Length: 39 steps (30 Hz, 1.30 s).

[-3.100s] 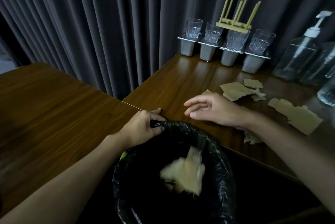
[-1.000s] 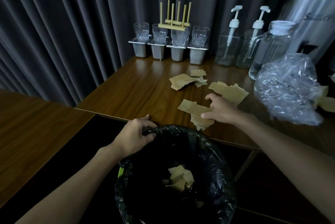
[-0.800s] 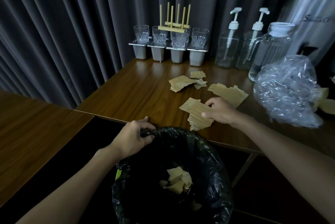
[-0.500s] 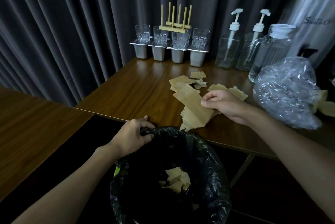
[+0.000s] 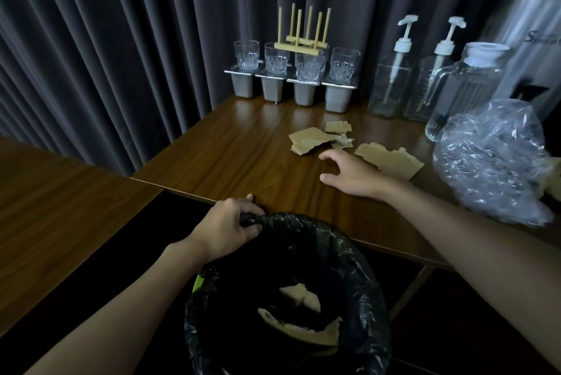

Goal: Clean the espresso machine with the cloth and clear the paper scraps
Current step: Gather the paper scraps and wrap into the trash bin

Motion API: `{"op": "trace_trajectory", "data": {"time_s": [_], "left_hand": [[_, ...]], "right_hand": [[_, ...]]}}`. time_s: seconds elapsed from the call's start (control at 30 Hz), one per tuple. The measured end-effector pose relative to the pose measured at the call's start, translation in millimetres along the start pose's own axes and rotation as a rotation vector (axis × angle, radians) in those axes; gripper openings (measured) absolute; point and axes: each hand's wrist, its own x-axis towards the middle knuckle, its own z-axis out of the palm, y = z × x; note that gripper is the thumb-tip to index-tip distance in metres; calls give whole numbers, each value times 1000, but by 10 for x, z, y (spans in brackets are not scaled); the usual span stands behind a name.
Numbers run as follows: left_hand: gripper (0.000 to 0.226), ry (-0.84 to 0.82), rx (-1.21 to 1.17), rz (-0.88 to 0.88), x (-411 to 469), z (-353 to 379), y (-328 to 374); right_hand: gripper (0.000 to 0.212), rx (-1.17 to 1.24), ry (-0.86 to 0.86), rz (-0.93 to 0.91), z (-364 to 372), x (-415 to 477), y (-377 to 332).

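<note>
Head view: right hand (image 5: 352, 174) fingers (image 5: 329, 157) spread wide, empty; paper scraps (image 5: 312, 140) just beyond them on desk (image 5: 243, 159). Left hand (image 5: 226, 227) grips bin bag (image 5: 349, 253) rim.

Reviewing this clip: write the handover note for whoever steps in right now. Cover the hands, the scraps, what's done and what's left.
Left hand grips the bin liner rim by the table edge. Right hand is open and empty, over the table.
On the table: a small pile of scraps and a larger piece. More scraps lie in the bin liner.
Done: part of the scraps binned.
Left: bin the rest, then the wiping; no cloth in view.
</note>
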Motion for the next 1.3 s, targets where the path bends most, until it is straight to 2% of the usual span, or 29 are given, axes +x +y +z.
{"op": "trace_trajectory", "data": {"time_s": [0.1, 0.2, 0.37, 0.43, 0.57, 0.7, 0.87, 0.93, 1.07, 1.17, 1.3], "left_hand": [[25, 9, 15, -10, -5, 10, 17], [25, 1, 0, -23, -21, 18, 21], [26, -8, 9, -29, -23, 4, 24], [28, -20, 17, -33, -16, -2, 22], [27, -4, 15, -25, -15, 6, 14], [29, -8, 28, -16, -19, 2, 22], [29, -25, 24, -11, -37, -10, 40], [28, -28, 17, -8, -41, -10, 51], [28, -27, 9, -9, -49, -4, 62], [28, -21, 22, -13, -45, 5, 65], [28, -13, 5, -20, -34, 11, 61]], "right_hand": [[60, -267, 45, -44, 90, 289, -31], [62, -359, 90, -49, 156, 523, -48], [61, -400, -70, 7, 248, 655, 32], [60, -436, -85, 8, 272, 624, 32], [53, -384, -62, -65, 310, 494, -18], [41, -232, -12, -178, 308, 322, -8], [18, -171, 11, -152, 264, 214, 39], [12, -188, 90, -128, 255, 183, 63], [42, -235, 193, 4, 206, 132, 105], [58, -199, 144, 126, 165, 111, 139], [74, -101, 166, 158, 167, 87, 167]]}}
